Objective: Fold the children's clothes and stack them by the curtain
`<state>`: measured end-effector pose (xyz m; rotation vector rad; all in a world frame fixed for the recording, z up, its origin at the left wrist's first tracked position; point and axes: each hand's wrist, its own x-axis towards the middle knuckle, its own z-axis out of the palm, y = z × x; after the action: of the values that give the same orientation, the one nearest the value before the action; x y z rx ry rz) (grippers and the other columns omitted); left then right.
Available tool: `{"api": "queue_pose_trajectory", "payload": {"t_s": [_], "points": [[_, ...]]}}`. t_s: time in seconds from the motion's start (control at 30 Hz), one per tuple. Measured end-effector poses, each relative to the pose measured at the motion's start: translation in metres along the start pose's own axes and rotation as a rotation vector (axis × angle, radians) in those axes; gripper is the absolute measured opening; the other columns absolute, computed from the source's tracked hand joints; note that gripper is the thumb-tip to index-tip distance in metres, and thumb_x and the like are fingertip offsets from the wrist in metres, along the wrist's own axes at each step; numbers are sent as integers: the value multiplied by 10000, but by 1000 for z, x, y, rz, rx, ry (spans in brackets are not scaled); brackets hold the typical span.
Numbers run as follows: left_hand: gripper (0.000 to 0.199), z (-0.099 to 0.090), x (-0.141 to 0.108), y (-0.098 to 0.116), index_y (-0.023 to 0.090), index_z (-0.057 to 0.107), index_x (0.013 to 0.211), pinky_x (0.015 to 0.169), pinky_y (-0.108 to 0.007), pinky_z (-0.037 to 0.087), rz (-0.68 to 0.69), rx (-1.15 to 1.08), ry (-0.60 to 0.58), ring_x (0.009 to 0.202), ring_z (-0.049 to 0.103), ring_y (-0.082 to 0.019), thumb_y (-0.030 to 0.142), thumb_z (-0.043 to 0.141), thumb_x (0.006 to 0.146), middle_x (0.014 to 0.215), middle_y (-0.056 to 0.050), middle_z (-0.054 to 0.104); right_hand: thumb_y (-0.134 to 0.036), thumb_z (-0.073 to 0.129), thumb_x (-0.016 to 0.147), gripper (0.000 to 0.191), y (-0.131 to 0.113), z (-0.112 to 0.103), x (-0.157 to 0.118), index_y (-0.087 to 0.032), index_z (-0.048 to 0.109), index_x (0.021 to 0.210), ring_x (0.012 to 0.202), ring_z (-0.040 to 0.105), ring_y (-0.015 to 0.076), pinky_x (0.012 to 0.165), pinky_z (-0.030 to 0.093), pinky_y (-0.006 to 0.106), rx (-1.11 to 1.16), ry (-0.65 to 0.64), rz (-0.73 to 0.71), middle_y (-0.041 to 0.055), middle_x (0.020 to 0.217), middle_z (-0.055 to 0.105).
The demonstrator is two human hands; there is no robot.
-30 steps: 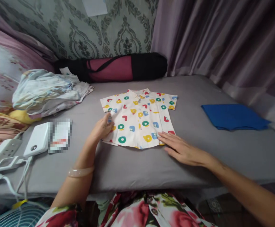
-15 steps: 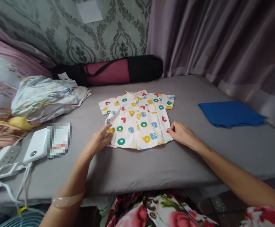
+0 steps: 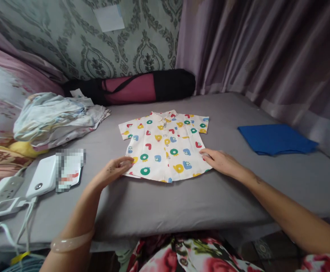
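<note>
A small white short-sleeved shirt (image 3: 165,151) with colourful prints lies spread flat, its collar toward the wall and its hem toward me. My left hand (image 3: 115,169) is closed on the shirt's lower left side edge, thumb and fingers together. At the lower right side edge, my right hand (image 3: 217,160) pinches the cloth, its fingertips on top of the fabric. The button front faces up, with slight creases down the middle.
A folded blue cloth (image 3: 276,139) lies at the right on the grey sheet (image 3: 165,211). On the left are crumpled clothes (image 3: 54,117), a white power bank (image 3: 42,175), and a power strip (image 3: 4,192) with cables. A black and maroon bag (image 3: 133,88) lies along the wall.
My left hand has moved slightly left and my right hand slightly right and down. The shirt's lower part is spread a little wider, its right hem corner farther out.
</note>
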<state>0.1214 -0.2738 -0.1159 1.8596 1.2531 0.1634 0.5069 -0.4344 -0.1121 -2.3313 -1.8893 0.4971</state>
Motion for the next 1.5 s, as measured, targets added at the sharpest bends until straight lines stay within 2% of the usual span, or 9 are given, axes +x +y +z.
{"api": "queue_pose_trajectory", "payload": {"t_s": [0.23,0.37,0.47,0.6,0.73,1.17,1.23,1.33,1.5], "points": [[592,-26,-5,6,176,695,1031,477,-209,286,-114,-41,-147,518,413,-103,641,628,671,578,32,499,-418,417,922,367,4,-11,-4,-323,614,1217,828,664,227,645,411,279,-65,-58,14,36,943,723],[479,-41,26,3,137,696,864,556,-235,384,-141,-49,173,631,526,-150,572,592,692,665,-31,600,-422,414,912,319,3,-24,11,-306,706,962,788,657,228,590,381,273,-84,-41,42,19,841,717],[411,-42,68,7,136,670,833,570,-257,385,-153,16,450,658,569,-179,517,554,732,709,-60,627,-362,379,925,343,-11,-19,32,-258,696,1006,888,653,243,693,442,308,-66,96,-28,53,962,715],[370,-38,124,15,134,637,764,613,-298,413,-359,150,494,750,630,-255,501,597,736,745,-126,660,-336,360,942,438,-38,9,54,-151,569,1279,1169,556,259,982,418,374,-4,252,-231,140,1275,604],[235,-33,155,16,146,625,837,687,-305,439,-360,202,538,878,641,-266,355,639,733,886,-156,685,-427,308,964,596,-54,40,58,-87,386,1447,1416,277,295,1141,238,480,-62,220,-241,178,1526,329],[362,-11,137,18,78,521,1170,958,-458,395,-51,567,832,1158,500,-359,293,469,884,1208,-237,534,-496,252,979,633,-56,50,56,-114,369,1470,1451,180,283,1170,136,506,-61,180,-227,156,1566,236],[382,-1,132,26,109,499,1229,1008,-458,380,158,583,700,1197,489,-329,309,427,911,1268,-206,520,-492,223,983,627,-54,47,57,-128,370,1471,1452,180,271,1171,146,498,-29,192,-223,146,1566,242],[459,24,122,32,146,443,1331,1091,-415,340,480,596,298,1308,428,-269,384,378,944,1395,-167,471,-478,183,988,633,-47,43,61,-124,319,1495,1463,129,254,1180,121,487,-16,236,-182,126,1577,211],[618,56,110,25,141,296,1473,1173,-468,178,438,662,193,1460,181,-280,504,271,973,1566,-153,249,-506,200,975,684,-35,41,65,-83,270,1508,1460,137,262,1185,90,489,-51,211,-147,157,1572,195]]}}
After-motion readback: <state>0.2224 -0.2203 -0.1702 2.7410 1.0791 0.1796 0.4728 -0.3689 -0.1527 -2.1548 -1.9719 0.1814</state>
